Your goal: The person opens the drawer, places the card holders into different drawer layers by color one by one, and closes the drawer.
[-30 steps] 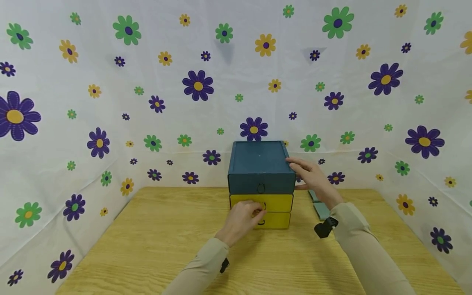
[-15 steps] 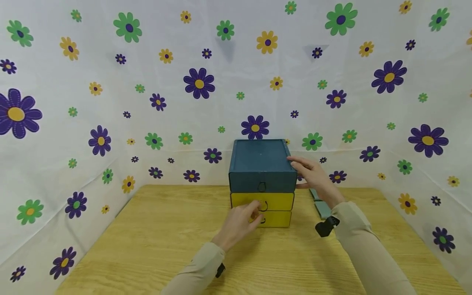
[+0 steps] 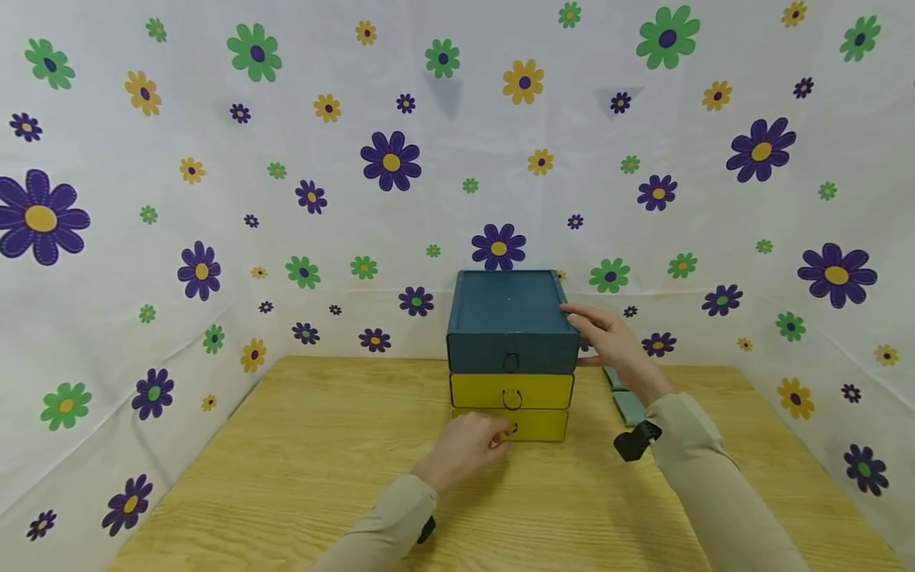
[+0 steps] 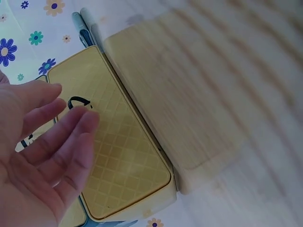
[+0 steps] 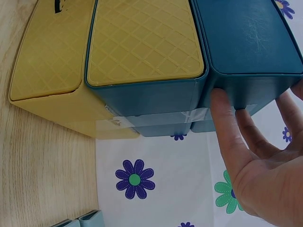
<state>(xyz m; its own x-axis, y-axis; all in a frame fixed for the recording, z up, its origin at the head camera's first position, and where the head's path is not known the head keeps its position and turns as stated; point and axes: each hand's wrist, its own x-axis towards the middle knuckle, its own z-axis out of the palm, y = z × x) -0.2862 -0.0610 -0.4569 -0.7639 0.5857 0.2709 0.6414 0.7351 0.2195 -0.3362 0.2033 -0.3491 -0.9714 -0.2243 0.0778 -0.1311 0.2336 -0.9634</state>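
Note:
A drawer unit stands on the table: a blue top drawer above a yellow middle drawer and a yellow bottom drawer. All three fronts look closed, each with a dark loop handle. My left hand is at the bottom drawer, fingers loosely bent. In the left wrist view its fingertips lie right by the bottom loop handle, with the thumb apart. My right hand rests on the upper right side of the unit, its extended fingers against the blue side wall.
Grey-green flat-sided pieces lie on the wooden table just right of the unit, below my right forearm. White cloth printed with flowers encloses the back and both sides. Clear tape runs along the unit's side.
My left hand has come away from the middle drawer's handle and dropped to the bottom drawer's handle. The middle loop now shows fully. My right hand stays on the unit's side.

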